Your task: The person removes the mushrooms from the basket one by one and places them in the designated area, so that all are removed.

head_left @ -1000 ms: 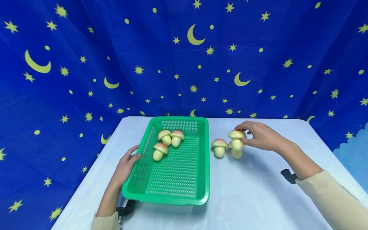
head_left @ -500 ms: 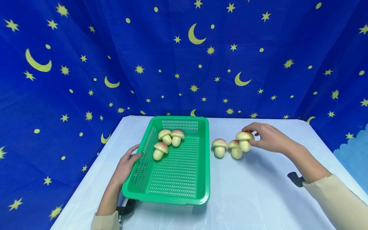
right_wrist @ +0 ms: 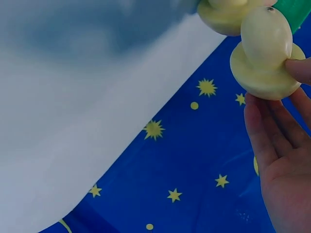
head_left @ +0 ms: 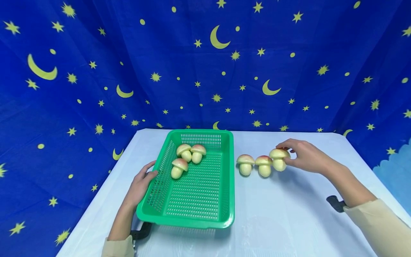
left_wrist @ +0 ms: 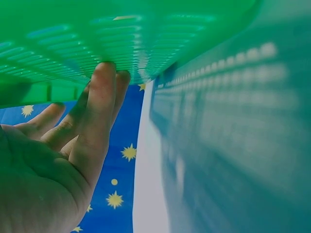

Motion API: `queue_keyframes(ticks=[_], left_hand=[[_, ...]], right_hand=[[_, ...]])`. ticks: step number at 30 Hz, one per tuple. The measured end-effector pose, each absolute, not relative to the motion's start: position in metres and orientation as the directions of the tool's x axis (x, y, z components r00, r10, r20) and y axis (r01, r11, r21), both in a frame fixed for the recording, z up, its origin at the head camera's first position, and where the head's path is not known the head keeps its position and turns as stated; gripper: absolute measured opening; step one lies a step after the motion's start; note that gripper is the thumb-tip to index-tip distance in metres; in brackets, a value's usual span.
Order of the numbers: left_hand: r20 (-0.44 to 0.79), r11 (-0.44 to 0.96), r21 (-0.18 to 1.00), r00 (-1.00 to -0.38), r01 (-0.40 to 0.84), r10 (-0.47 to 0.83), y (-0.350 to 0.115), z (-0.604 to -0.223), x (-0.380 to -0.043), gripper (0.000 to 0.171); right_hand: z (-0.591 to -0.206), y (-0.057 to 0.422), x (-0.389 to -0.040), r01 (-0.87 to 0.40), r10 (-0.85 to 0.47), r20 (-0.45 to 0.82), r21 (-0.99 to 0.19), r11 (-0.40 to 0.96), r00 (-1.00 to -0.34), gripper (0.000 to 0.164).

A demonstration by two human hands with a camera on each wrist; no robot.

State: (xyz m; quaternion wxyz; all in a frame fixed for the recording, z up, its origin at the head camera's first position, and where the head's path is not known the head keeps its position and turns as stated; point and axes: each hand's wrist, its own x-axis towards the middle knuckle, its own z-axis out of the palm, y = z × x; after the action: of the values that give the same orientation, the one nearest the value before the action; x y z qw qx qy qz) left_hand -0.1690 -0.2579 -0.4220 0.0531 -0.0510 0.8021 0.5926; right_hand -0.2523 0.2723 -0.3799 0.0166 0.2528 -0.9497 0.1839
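Note:
My right hand (head_left: 305,154) pinches the cap of a glossy cream toy mushroom (head_left: 279,164), thumb and fingers on opposite sides. That mushroom is stem-down in the head view, at the right end of a row with a second mushroom (head_left: 264,170) and a third mushroom (head_left: 245,168). Whether its stem touches the table is unclear. On the left, my left hand (head_left: 140,185) holds the side rim of a green perforated basket (head_left: 227,210); in the left wrist view its fingers (left_wrist: 99,107) lie against the basket's outer wall. Several mushrooms (head_left: 178,167) lie inside the basket's far left part.
The white table (head_left: 276,221) carries the basket left of centre and the mushroom row just right of it. A blue star-and-moon cloth (head_left: 192,53) hangs behind the far table edge and along both sides. Each wrist wears a black band (head_left: 335,203).
My right hand has moved rightward with its mushroom, from in front of the middle one to that one's right side, and slightly lower. The left hand and basket have stayed put.

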Motion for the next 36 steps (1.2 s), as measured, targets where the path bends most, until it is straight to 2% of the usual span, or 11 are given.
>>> queue_keyframes(ticks=[11,19,27,36], left_hand=[[-0.142,0.287,0.947,-0.989,-0.144,-0.026,-0.261,-0.429,-0.173,0.051],[-0.134,0.294,0.946,-0.991,-0.133,-0.018,-0.256,-0.415,-0.167,0.051],[-0.119,0.286,0.950,-0.992,-0.122,-0.027,-0.263,-0.432,-0.175,0.052],[-0.101,0.290,0.951,-0.994,-0.105,-0.030,-0.263,-0.438,-0.175,0.054]], right_hand=[[-0.393,0.286,-0.254,-0.436,-0.434,0.090,-0.353,0.828,-0.897,0.039],[-0.399,0.294,-0.255,-0.418,-0.426,0.064,-0.375,0.828,-0.902,0.039],[-0.408,0.296,-0.259,-0.394,-0.416,0.030,-0.385,0.834,-0.909,0.041],[-0.420,0.297,-0.264,-0.428,-0.450,0.023,-0.355,0.831,-0.893,0.041]])
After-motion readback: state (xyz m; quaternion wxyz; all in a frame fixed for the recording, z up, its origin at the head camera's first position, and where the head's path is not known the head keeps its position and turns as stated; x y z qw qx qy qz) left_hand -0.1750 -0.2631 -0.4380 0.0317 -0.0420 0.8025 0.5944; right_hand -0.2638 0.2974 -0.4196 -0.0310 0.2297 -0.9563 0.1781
